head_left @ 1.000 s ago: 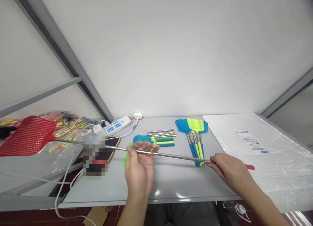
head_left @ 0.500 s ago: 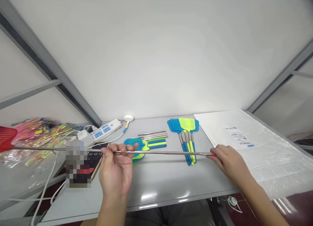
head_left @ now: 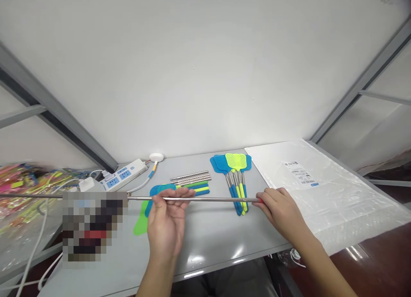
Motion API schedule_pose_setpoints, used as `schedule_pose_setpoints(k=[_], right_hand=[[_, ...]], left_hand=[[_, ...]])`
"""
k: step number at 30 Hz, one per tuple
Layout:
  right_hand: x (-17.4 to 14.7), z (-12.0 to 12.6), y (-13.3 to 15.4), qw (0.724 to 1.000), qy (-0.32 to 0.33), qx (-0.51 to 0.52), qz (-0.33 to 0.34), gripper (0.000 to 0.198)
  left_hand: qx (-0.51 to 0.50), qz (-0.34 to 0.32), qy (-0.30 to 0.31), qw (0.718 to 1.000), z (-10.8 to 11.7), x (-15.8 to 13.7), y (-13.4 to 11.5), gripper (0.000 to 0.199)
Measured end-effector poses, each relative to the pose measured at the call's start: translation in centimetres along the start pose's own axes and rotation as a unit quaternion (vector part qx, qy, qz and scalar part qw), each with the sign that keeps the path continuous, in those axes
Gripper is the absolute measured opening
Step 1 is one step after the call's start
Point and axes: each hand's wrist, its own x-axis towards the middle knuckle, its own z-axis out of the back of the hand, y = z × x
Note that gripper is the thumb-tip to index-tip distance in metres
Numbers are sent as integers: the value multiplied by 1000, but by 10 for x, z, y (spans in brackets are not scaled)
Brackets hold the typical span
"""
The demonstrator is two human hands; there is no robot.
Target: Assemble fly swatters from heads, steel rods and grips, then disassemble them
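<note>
A telescopic fly swatter (head_left: 218, 199) with a long metal rod spans the table from side to side, drawn out at length. My right hand (head_left: 281, 209) is wrapped round its red grip, most of which the fingers cover. Palm up, my left hand (head_left: 167, 220) pinches the rod between thumb and fingers. The swatter's head lies beyond the left edge of the picture. Behind my left hand lie blue and green swatter heads (head_left: 141, 222), several metal rods (head_left: 191, 177) and coloured grips (head_left: 201, 189). Several assembled blue and yellow fly swatters (head_left: 236, 162) lie fanned near my right hand.
A white power strip (head_left: 123, 175) with plugs and cables stands at the back left. Beside it is a clear bag of colourful items (head_left: 28, 194). A white labelled package (head_left: 289, 168) covers the table's right end. A blurred patch hides part of the left side.
My left hand has slid along the rod towards my right hand. The view has turned right, and the red swatter head has left the picture. My right hand keeps its hold on the grip.
</note>
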Motion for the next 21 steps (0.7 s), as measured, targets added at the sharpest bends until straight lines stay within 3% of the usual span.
schedule_pose_setpoints(k=[4,9,15,21], right_hand=[[-5,-2,-3,1000,6,19,1,27],[-13,-5,-11,998,10,40,-46,25],[-24,-15,-9,992,18,92,-83,12],[-47,-25,-15,989,22,122,-86,12]], left_hand=[[22,-35,8,999,-5,-7,1,36],[46,-40,3,998,-14,-13,7,37],[61,11,-4,998,-20,-17,30,36],[110,75,63,989,-11,-20,44,36]])
